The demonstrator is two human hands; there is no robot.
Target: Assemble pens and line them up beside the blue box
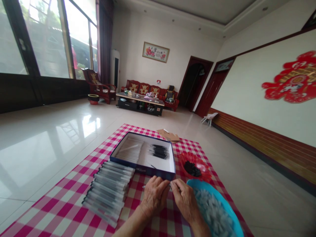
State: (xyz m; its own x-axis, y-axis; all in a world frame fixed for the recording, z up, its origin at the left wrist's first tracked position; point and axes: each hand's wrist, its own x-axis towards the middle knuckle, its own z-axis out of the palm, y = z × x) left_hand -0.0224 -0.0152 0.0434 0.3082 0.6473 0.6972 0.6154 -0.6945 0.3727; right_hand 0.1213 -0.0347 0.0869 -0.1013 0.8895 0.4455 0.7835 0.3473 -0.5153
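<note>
My left hand [156, 193] is closed around a slim pen [144, 187], whose thin end pokes out on the left; the rest is hidden under the fingers. Close beside it, my right hand [184, 199] pinches at the pen's other end, where a small pale bit shows that I cannot make out. Both hands are just in front of a shallow dark-blue box [154, 171]. Inside lie a row of clear pen barrels [130, 149] and a bunch of black refills [159, 151]. To the left, many clear pens [107, 191] lie side by side.
A blue bowl [191, 183] of small translucent pieces, perhaps caps, stands right of my right hand. Behind it is a red scalloped dish [206, 166] holding small black parts. Brown cardboard [169, 135] lies at the far edge of the checked tablecloth [71, 204]. A coffee table [138, 105] and sofa stand beyond.
</note>
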